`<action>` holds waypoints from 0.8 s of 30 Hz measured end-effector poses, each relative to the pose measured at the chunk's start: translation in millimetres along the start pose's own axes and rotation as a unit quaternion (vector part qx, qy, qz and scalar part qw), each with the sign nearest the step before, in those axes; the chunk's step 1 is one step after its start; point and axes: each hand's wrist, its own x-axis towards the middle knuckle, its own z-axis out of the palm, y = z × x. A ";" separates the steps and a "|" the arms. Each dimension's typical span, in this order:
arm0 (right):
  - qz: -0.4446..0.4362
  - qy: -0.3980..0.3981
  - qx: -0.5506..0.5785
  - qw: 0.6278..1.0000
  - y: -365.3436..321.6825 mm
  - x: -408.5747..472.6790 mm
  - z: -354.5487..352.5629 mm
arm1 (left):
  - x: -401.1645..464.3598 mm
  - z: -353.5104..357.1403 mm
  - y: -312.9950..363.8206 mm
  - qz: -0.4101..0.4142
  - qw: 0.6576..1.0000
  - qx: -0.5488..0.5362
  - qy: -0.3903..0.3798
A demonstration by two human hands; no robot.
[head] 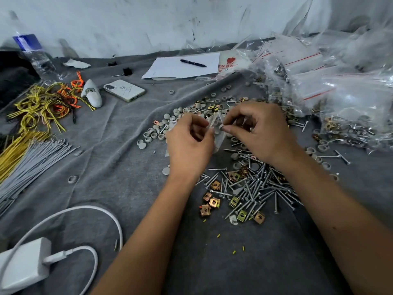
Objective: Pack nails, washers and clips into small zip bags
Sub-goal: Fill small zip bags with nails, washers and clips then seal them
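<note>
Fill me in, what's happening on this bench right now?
A person is bagging hardware by hand over a grey cloth. The left hand holds a small clear zip bag open while the right hand pinches a small grey cap at its mouth. Loose screws, brass clips and grey caps lie in piles around the hands. Filled bags are heaped at the right.
</note>
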 end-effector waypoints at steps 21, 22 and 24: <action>0.041 -0.298 -0.157 0.941 16.9 3.5 -19.1 | 2.1 -0.2 -1.4 -0.028 0.999 -0.032 0.018; 0.045 -0.305 -0.153 0.939 16.5 3.7 -19.1 | 2.2 -0.2 -1.6 -0.026 0.999 -0.031 0.017; 0.050 -0.308 -0.148 0.938 16.5 4.6 -18.9 | 2.1 0.0 -1.5 -0.024 0.999 -0.029 0.011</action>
